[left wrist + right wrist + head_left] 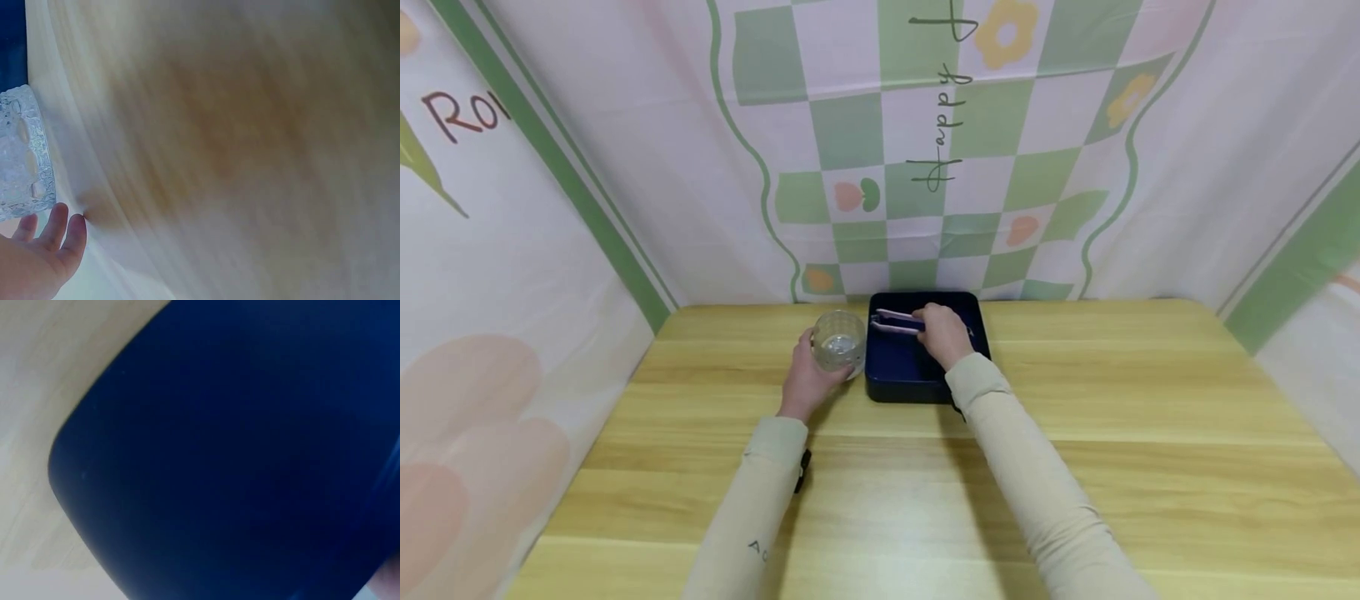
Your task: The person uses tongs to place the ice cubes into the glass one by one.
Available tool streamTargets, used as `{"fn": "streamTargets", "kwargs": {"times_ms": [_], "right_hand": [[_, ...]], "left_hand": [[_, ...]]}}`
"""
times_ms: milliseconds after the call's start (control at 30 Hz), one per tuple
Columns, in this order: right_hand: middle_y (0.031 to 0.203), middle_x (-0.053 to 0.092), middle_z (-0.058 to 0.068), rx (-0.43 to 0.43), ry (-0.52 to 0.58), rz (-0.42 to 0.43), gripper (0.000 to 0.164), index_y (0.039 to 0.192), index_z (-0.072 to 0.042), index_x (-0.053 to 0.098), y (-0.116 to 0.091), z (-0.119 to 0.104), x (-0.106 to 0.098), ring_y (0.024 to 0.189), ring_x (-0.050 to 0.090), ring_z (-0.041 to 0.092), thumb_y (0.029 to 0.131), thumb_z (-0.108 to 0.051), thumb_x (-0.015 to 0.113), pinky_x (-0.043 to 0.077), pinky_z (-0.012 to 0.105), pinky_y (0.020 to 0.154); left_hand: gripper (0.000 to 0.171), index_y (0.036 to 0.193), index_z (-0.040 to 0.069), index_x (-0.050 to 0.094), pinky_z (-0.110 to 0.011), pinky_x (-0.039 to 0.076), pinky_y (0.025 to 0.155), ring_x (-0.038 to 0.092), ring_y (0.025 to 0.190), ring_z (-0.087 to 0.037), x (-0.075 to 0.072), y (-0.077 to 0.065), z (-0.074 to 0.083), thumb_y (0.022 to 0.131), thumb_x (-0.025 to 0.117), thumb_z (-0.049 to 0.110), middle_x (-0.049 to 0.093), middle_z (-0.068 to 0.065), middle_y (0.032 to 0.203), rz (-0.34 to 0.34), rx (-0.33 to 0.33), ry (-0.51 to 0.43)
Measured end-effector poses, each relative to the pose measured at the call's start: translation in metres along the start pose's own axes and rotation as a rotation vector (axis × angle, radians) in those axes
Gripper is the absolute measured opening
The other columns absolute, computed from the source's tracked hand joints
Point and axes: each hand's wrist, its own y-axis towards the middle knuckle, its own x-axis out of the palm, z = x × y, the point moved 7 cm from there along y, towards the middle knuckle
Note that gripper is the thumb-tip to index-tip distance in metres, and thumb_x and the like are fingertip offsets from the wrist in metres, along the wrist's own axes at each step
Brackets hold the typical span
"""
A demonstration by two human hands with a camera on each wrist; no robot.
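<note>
My left hand holds a clear glass at the left side of a dark blue tray. The thumb lies along the near side of the glass and the fingers on its far left. Textured glass walls show in the left wrist view, with fingertips right at the edge. Over the tray, my right hand grips pale pink tongs, their tips pointing left toward the tray's left rim. The tray wall fills most of the right wrist view and hides the tongs there.
The tray stands near the back edge of the wooden table, close to a patterned cloth backdrop. Cloth also hangs at the left and right sides. Something small and light shows inside the tray, right of the hand.
</note>
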Motion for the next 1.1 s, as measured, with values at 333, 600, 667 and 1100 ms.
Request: {"fn": "streamTargets", "kwargs": {"times_ms": [333, 600, 667, 1100], "right_hand": [[0.115, 0.066, 0.019, -0.002, -0.005, -0.007, 0.036, 0.12, -0.001, 0.065, -0.0001, 0.0006, 0.0016, 0.107, 0.062, 0.036, 0.084, -0.003, 0.066, 0.052, 0.044, 0.093], [0.114, 0.067, 0.018, -0.007, -0.004, -0.016, 0.034, 0.119, -0.001, 0.066, 0.0014, 0.002, 0.0044, 0.108, 0.062, 0.034, 0.085, -0.003, 0.065, 0.051, 0.043, 0.095], [0.114, 0.067, 0.018, -0.007, -0.001, -0.019, 0.033, 0.118, -0.001, 0.066, 0.0014, 0.0021, 0.0043, 0.109, 0.062, 0.034, 0.085, -0.004, 0.065, 0.051, 0.043, 0.095], [0.121, 0.065, 0.018, -0.006, 0.026, -0.098, 0.034, 0.12, -0.002, 0.065, 0.0003, 0.0025, 0.0039, 0.113, 0.06, 0.034, 0.086, -0.006, 0.064, 0.05, 0.044, 0.098]], "left_hand": [[0.093, 0.148, 0.01, 0.025, -0.054, 0.038, 0.109, 0.043, 0.133, -0.036, 0.0014, 0.0011, -0.0015, 0.075, 0.08, 0.026, 0.041, -0.02, 0.144, -0.002, -0.017, -0.002], [0.093, 0.147, 0.009, 0.026, -0.054, 0.039, 0.109, 0.043, 0.133, -0.037, 0.0004, 0.0014, -0.0002, 0.074, 0.081, 0.025, 0.041, -0.021, 0.143, 0.008, 0.007, -0.005], [0.093, 0.147, 0.009, 0.026, -0.054, 0.038, 0.109, 0.043, 0.133, -0.037, 0.0002, 0.0016, 0.0004, 0.074, 0.081, 0.025, 0.041, -0.021, 0.144, 0.007, 0.011, -0.007], [0.093, 0.148, 0.011, 0.025, -0.055, 0.038, 0.11, 0.043, 0.133, -0.037, -0.0013, -0.001, 0.0017, 0.074, 0.08, 0.025, 0.041, -0.02, 0.144, -0.002, -0.011, -0.002]]}}
